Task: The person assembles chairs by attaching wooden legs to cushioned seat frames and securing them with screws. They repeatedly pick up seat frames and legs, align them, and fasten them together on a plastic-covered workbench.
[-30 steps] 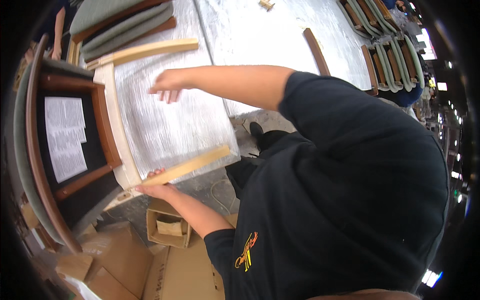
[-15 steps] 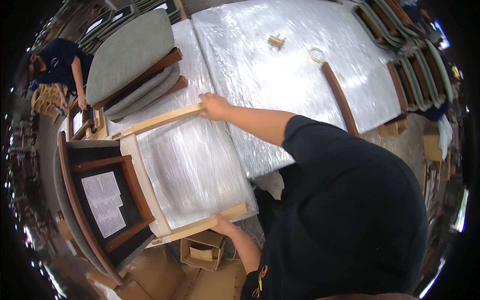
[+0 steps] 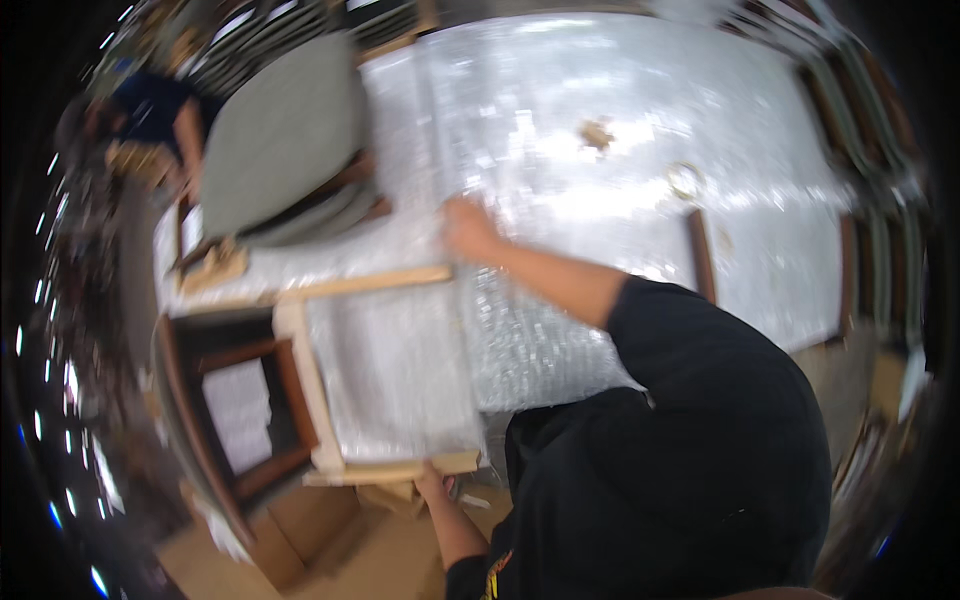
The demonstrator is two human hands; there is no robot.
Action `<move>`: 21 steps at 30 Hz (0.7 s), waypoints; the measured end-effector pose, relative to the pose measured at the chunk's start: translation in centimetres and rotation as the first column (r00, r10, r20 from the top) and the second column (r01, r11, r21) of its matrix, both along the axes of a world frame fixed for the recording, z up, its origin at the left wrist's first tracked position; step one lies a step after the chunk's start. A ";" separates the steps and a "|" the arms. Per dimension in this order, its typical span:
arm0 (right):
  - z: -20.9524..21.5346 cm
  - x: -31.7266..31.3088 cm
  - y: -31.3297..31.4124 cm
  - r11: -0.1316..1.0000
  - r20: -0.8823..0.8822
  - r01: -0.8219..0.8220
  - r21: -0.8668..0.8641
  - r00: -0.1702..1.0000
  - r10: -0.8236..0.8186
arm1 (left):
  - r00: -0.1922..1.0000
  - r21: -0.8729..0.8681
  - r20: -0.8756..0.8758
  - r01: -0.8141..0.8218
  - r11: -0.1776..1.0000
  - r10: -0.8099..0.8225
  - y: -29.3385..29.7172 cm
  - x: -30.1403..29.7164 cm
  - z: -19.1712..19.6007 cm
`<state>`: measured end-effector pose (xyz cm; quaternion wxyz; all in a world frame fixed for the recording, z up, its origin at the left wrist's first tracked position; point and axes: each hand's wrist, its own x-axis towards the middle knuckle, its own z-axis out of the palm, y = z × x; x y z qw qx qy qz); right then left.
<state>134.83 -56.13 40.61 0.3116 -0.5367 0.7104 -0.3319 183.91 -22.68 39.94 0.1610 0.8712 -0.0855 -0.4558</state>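
A pale wooden frame lies on the plastic-wrapped table (image 3: 395, 370), with a far rail (image 3: 370, 284), a crosspiece (image 3: 303, 350) and a near rail (image 3: 385, 468). My left hand (image 3: 435, 484) is closed round the near rail, close to its end. Against the crosspiece stands an upholstered chair part (image 3: 180, 400) with a brown wooden edge, black backing and a white paper sheet (image 3: 237, 410). My right hand (image 3: 470, 230) is above the table beyond the far rail's end, apart from it. Motion smears its fingers.
Grey upholstered chair parts (image 3: 290, 130) are stacked at the far left, near another person (image 3: 155, 115). A small wooden piece (image 3: 596, 135), a tape roll (image 3: 685, 180) and a brown strip (image 3: 700, 255) lie on the table. More chair parts (image 3: 885, 260) stand right; cardboard (image 3: 310, 535) lies below.
My right hand has let go of the far rail and moved off to the right. My left hand stays on the near rail. The whole view has shifted and blurred.
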 end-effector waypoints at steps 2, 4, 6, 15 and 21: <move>0.2 -9.9 0.2 0.936 -0.493 0.263 -0.233 0.798 -0.347 | 0.980 0.220 0.041 0.179 0.959 -0.192 0.5 0.8 1.6; -0.9 -18.5 1.5 0.855 -0.738 0.472 -0.215 0.494 -0.459 | 0.946 0.306 0.030 0.299 0.904 -0.324 0.9 0.9 2.9; -2.6 -24.7 4.3 0.931 -0.740 0.344 0.125 0.657 -0.144 | 0.889 0.386 0.010 0.420 0.821 -0.459 1.3 0.1 3.6; 5.1 -17.5 8.5 0.925 0.318 0.364 0.106 0.869 -0.379 | 0.525 -0.211 0.189 0.847 0.488 -0.829 -7.6 -10.9 10.0; 20.1 12.6 17.1 0.813 0.166 -0.367 -0.453 0.861 0.481 | 0.615 -0.869 -0.453 -0.144 0.473 -0.645 -13.2 -15.1 22.7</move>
